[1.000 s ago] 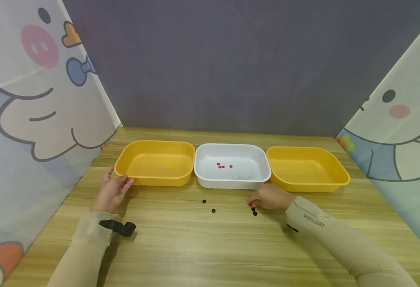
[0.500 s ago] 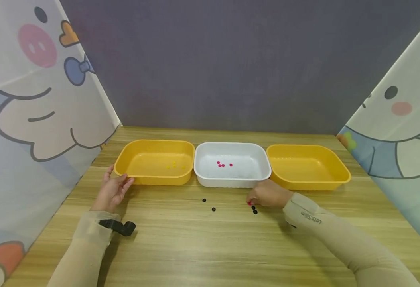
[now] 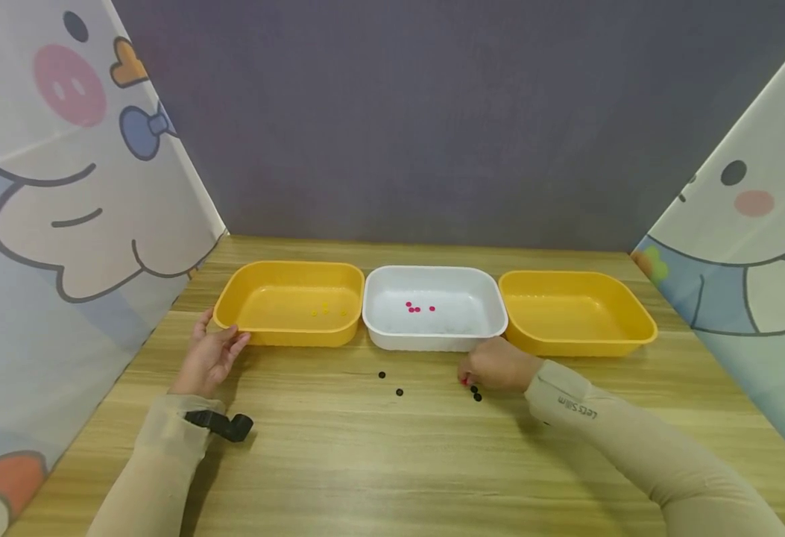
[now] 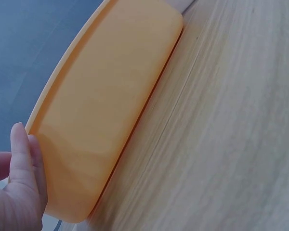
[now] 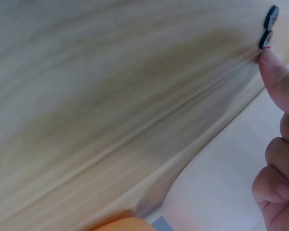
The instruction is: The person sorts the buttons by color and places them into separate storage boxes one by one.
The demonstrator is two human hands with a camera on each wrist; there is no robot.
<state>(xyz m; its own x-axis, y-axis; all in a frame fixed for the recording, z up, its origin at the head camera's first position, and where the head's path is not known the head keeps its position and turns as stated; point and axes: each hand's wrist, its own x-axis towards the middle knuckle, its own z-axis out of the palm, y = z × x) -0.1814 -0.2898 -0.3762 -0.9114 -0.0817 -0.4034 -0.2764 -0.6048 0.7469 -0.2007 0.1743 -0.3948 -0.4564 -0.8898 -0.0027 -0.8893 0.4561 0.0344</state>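
My left hand (image 3: 209,361) holds the near left corner of the left yellow tray (image 3: 285,338), fingers on both sides of that corner. The left wrist view shows its fingertips at the rim of the yellow tray (image 4: 106,96). My right hand (image 3: 499,364) pinches a small pink button (image 3: 464,382) at the table, in front of the white tray (image 3: 432,344). Two black buttons (image 3: 477,397) lie beside its fingertips. In the right wrist view the thumb mostly hides the pink button (image 5: 267,47), near the black buttons (image 5: 271,18). Several pink buttons (image 3: 417,309) lie in the white tray.
Several yellow buttons (image 3: 326,311) lie in the left yellow tray. A second yellow tray (image 3: 576,347) stands right of the white one. Two more black buttons (image 3: 399,392) lie on the wooden table (image 3: 365,462). A grey wall (image 3: 419,134) rises behind the trays.
My right hand has shifted slightly left with the pink button, away from the two black buttons. The left hand stays at the tray corner.
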